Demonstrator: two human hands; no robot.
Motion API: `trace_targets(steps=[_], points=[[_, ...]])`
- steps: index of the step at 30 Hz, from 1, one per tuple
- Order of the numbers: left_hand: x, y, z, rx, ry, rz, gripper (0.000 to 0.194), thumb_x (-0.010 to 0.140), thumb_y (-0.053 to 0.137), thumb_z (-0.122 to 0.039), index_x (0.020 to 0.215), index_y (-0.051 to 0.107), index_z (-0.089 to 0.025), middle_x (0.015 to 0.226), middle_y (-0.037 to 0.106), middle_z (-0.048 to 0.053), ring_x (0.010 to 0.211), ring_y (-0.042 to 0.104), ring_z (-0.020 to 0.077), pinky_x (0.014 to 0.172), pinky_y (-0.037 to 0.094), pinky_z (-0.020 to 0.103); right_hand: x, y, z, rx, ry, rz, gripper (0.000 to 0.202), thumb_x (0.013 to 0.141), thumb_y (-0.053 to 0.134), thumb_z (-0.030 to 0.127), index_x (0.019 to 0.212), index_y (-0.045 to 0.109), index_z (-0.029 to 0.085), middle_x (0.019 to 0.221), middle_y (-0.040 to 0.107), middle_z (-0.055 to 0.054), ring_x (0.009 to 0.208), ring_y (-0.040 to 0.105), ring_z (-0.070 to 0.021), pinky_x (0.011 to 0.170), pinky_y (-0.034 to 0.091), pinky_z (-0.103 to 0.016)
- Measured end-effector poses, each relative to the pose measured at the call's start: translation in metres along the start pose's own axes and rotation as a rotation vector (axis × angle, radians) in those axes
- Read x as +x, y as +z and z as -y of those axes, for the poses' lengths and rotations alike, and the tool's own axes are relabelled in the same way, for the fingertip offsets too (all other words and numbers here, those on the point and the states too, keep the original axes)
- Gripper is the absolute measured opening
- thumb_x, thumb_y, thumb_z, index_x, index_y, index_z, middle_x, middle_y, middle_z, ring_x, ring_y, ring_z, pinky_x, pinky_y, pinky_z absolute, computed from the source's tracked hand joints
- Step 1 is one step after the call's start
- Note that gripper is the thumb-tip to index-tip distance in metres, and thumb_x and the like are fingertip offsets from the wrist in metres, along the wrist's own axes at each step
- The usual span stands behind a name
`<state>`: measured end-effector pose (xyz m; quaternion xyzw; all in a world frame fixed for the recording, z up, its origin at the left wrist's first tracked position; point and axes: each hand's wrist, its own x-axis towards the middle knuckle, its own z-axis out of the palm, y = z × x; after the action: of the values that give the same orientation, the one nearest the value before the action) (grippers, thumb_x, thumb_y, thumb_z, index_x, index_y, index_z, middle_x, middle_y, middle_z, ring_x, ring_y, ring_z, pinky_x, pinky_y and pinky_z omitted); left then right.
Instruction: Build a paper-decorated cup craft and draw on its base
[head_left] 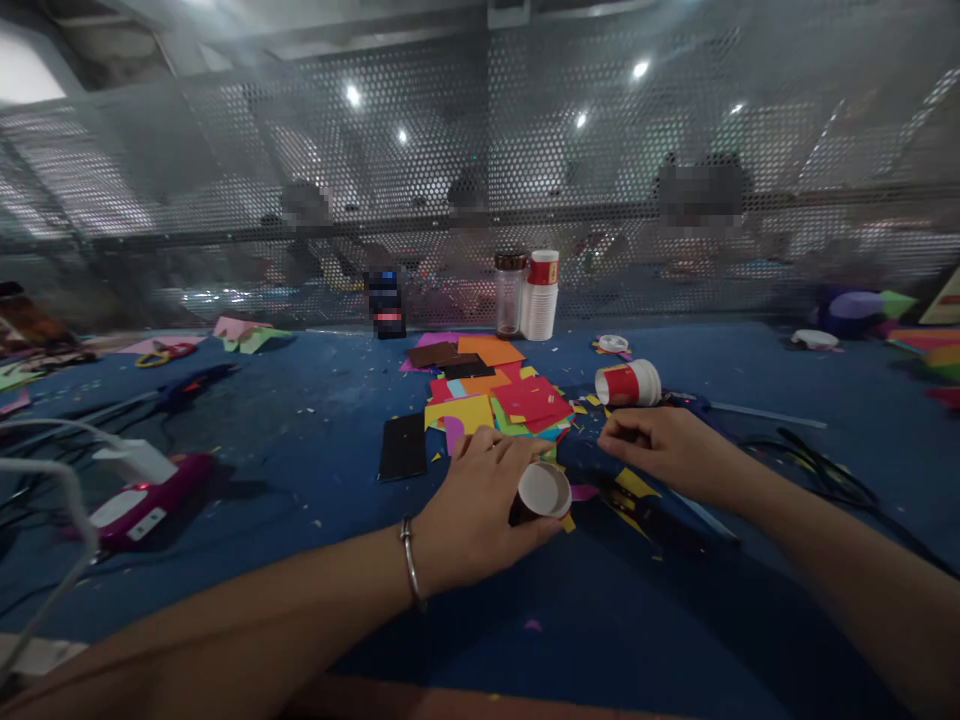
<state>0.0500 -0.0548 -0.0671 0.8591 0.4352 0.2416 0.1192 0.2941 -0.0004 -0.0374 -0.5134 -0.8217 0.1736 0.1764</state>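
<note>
My left hand (487, 500), with a silver bracelet at the wrist, is closed around a paper cup (545, 490). The cup's open white mouth faces up toward me, and the hand covers most of its side. To the right of the cup my right hand (656, 445) hovers low over the table, its fingers curled together; whatever they hold, if anything, is hidden. Just beyond the right hand, red-and-white paper cups (628, 384) lie on their side, nested. Coloured paper sheets (532, 402) are piled past my left hand. A yellow paper scrap (637, 483) lies below the right hand.
A glass jar (509, 297) and a tall cup stack (541, 300) stand by the perforated metal screen (420, 150). A purple power strip (154, 505) with white plugs sits left. Black cables (817, 465) run right. A phone-like object (387, 303) stands behind; a tape roll (613, 344) lies farther back.
</note>
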Motion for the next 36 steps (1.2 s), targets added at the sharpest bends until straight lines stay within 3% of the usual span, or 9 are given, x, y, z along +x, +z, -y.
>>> trace_targets(steps=[11, 19, 23, 25, 29, 36], points=[[-0.002, 0.003, 0.003, -0.025, 0.009, 0.012, 0.060, 0.080, 0.073, -0.041, 0.132, 0.049, -0.021, 0.122, 0.063, 0.010, 0.113, 0.055, 0.0298, 0.097, 0.045, 0.047, -0.001, -0.006, 0.003, -0.030, -0.029, 0.035, 0.030, 0.085, 0.050, 0.044, 0.069, 0.059, 0.021, 0.062, 0.057, -0.001, 0.059, 0.052, -0.0167, 0.056, 0.037, -0.029], [-0.004, -0.017, -0.001, -0.008, -0.022, 0.022, 0.058, 0.077, 0.076, -0.047, 0.124, 0.058, -0.019, 0.121, 0.065, 0.010, 0.112, 0.058, 0.0291, 0.098, 0.046, 0.046, 0.001, -0.008, 0.000, -0.040, -0.010, 0.046, 0.027, 0.084, 0.049, 0.040, 0.071, 0.061, 0.021, 0.062, 0.060, -0.003, 0.059, 0.054, -0.0170, 0.057, 0.038, -0.029], [0.000, -0.035, 0.012, -0.051, -0.133, 0.007, 0.019, 0.087, 0.064, -0.035, 0.100, 0.068, -0.021, 0.095, 0.072, 0.002, 0.084, 0.064, 0.0197, 0.076, 0.050, 0.033, 0.002, -0.008, -0.002, -0.019, -0.002, 0.061, 0.025, 0.083, 0.052, 0.040, 0.069, 0.059, 0.021, 0.060, 0.058, -0.002, 0.057, 0.053, -0.0167, 0.055, 0.036, -0.029], [0.003, -0.045, 0.024, -0.036, -0.189, 0.009, 0.018, 0.091, 0.056, -0.032, 0.093, 0.070, -0.021, 0.087, 0.073, 0.001, 0.072, 0.062, 0.0163, 0.067, 0.047, 0.029, 0.002, -0.008, -0.003, -0.020, 0.003, 0.056, 0.026, 0.082, 0.053, 0.042, 0.068, 0.059, 0.021, 0.059, 0.057, -0.001, 0.056, 0.052, -0.0164, 0.055, 0.035, -0.028], [0.005, -0.058, 0.046, -0.030, -0.257, -0.008, 0.020, 0.088, 0.053, -0.031, 0.086, 0.069, -0.019, 0.079, 0.071, 0.001, 0.067, 0.060, 0.0156, 0.062, 0.044, 0.027, 0.002, -0.008, -0.005, -0.032, 0.009, 0.040, 0.029, 0.083, 0.053, 0.045, 0.069, 0.061, 0.021, 0.059, 0.056, -0.001, 0.056, 0.051, -0.0161, 0.055, 0.035, -0.028], [0.004, -0.057, 0.050, -0.028, -0.239, 0.111, 0.017, 0.085, 0.056, -0.033, 0.082, 0.066, -0.020, 0.077, 0.069, 0.001, 0.067, 0.060, 0.0158, 0.061, 0.043, 0.026, 0.002, -0.009, -0.006, -0.049, 0.007, 0.042, 0.028, 0.084, 0.052, 0.043, 0.070, 0.062, 0.022, 0.060, 0.058, -0.002, 0.056, 0.051, -0.0161, 0.055, 0.036, -0.029]])
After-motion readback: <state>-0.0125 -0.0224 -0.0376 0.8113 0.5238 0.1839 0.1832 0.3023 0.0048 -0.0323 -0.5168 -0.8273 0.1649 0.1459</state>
